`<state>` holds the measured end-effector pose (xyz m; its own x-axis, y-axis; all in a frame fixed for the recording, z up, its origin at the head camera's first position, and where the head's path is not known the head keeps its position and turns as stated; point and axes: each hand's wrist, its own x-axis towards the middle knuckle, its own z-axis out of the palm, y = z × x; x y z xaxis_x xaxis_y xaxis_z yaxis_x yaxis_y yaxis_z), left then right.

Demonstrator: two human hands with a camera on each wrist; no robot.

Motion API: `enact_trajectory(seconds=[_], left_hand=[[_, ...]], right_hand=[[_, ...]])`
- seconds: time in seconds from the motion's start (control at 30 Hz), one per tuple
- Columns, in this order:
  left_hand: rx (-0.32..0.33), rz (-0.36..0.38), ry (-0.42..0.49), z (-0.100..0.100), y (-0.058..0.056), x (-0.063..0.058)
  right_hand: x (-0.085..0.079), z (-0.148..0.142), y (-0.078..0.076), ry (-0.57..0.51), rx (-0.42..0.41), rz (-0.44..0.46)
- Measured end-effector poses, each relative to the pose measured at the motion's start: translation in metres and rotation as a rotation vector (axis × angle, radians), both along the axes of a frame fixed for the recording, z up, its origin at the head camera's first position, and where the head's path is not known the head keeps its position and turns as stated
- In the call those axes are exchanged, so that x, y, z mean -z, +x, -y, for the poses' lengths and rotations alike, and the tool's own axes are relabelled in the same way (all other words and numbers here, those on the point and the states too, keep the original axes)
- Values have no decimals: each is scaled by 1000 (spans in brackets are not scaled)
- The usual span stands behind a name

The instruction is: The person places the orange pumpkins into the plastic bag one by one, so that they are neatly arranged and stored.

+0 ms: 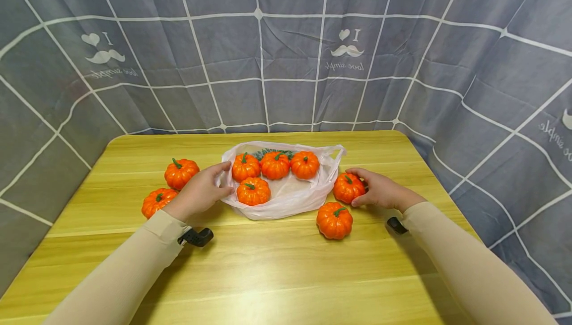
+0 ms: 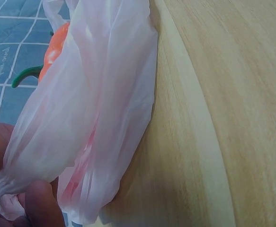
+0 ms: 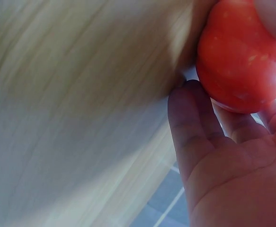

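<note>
My left hand (image 1: 202, 192) pinches the left edge of a white plastic bag (image 1: 286, 210) lying spread with its mouth up. In the left wrist view, thumb and finger hold a gathered bit of its thin film. Several small orange pumpkins (image 1: 253, 191) with green stems sit inside the bag. At the bag's right side, my right hand (image 1: 385, 192) grips another pumpkin (image 1: 347, 188), thumb on the near side and fingers behind. The right wrist view shows that pumpkin (image 3: 242, 56) between the thumb and fingers. Just in front of it is one more pumpkin (image 1: 334, 220).
Two pumpkins (image 1: 180, 173) rest left of the bag, partly behind my left hand and wrist. Everything stands on a wooden table (image 1: 268, 270). A grey curtain with white grid lines (image 1: 290, 56) hangs behind the table and along its sides.
</note>
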<state>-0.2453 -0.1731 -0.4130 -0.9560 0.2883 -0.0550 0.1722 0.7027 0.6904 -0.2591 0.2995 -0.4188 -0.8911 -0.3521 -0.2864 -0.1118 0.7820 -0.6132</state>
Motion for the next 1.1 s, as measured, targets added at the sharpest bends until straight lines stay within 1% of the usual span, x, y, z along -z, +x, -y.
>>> enact_trajectory(seconds=[0.1,0.27,0.37,0.5,0.57,0.67,0.9,0.97,1.1], left_hand=[[-2,-5,-6,0,0,0],[-4,7,-4,1,0,1],[-1,-6,-8,1,0,1],[3,-32,-22,1,-1,0],[2,-31,-25,1,-1,0],[1,-27,-25,1,-1,-1],[0,-17,-15,1,-1,-1],[0,-19,-19,1,-2,-1],[3,-27,-24,1,-2,-1]], right_hand=[[0,0,0,0,-1,-3],[2,1,1,-3,-5,-7],[2,0,2,3,-11,-25],[-2,-2,5,11,-30,-56],[-6,-4,7,11,-46,-74],[-17,-6,12,-2,-75,-86],[-48,-1,16,-113,-150,-86],[-56,5,16,-130,-165,-104],[-72,21,16,-151,-168,-159]])
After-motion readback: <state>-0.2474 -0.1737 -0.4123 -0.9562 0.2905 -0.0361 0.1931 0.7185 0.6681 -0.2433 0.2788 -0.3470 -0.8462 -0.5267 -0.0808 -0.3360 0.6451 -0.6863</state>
